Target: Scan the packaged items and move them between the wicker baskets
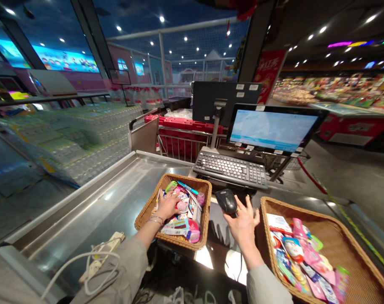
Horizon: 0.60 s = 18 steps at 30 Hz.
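My left hand (pixel 167 205) reaches into a small wicker basket (pixel 150 207) full of several small colourful packets (pixel 183 213). Its fingers curl round a pink and white item there. My right hand (pixel 243 223) is raised between the two baskets and grips a black handheld barcode scanner (pixel 226 200), with some fingers lifted. A larger wicker basket (pixel 337 236) at the right holds several bright pouches (pixel 298 253).
A steel checkout counter (pixel 112 198) runs left and ahead. A keyboard (pixel 231 169) and a lit monitor (pixel 272 128) stand beyond the baskets. A power strip with white cable (pixel 99 257) lies near my left arm. Red shopping baskets (pixel 185 124) sit behind the counter.
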Each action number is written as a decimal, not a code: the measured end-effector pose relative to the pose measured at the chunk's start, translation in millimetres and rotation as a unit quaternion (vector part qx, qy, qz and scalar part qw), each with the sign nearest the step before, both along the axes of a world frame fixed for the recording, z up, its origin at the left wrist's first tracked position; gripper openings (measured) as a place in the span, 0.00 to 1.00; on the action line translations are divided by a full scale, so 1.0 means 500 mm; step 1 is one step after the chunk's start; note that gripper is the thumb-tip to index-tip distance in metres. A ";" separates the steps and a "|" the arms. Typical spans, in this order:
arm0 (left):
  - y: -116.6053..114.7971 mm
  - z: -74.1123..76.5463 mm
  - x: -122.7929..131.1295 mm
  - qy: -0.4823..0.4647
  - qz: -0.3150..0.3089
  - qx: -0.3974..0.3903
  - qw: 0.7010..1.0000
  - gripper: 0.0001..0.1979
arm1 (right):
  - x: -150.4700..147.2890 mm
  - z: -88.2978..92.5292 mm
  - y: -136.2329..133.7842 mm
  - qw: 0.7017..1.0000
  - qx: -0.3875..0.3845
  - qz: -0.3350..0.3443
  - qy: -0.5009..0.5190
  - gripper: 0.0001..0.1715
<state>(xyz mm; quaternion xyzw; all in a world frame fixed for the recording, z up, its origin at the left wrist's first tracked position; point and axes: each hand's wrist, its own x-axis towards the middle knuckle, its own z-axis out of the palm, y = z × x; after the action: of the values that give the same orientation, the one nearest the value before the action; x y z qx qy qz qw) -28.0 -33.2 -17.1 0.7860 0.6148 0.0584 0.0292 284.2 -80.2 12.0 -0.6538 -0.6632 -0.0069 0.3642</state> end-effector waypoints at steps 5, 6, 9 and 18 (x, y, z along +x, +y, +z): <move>0.000 -0.006 0.001 0.039 -0.060 0.090 0.993 0.17 | 0.005 0.004 -0.006 1.000 0.007 -0.003 -0.003 0.16; 0.001 -0.005 0.002 0.045 -0.068 0.102 0.991 0.16 | 0.006 0.004 -0.007 1.000 0.009 -0.003 -0.003 0.16; 0.006 0.004 0.010 0.052 -0.075 0.134 0.987 0.16 | 0.009 0.006 -0.010 1.000 0.014 -0.006 -0.004 0.15; 0.031 0.044 0.048 0.018 -0.049 0.221 0.974 0.23 | 0.018 0.017 -0.017 1.000 0.017 -0.017 -0.012 0.11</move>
<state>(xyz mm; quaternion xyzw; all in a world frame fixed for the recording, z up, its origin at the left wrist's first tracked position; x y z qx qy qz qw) -4.0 -17.9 5.0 0.8028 0.5482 0.1772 -0.1534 293.4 -88.6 20.3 -0.6586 -0.6562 -0.0316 0.3670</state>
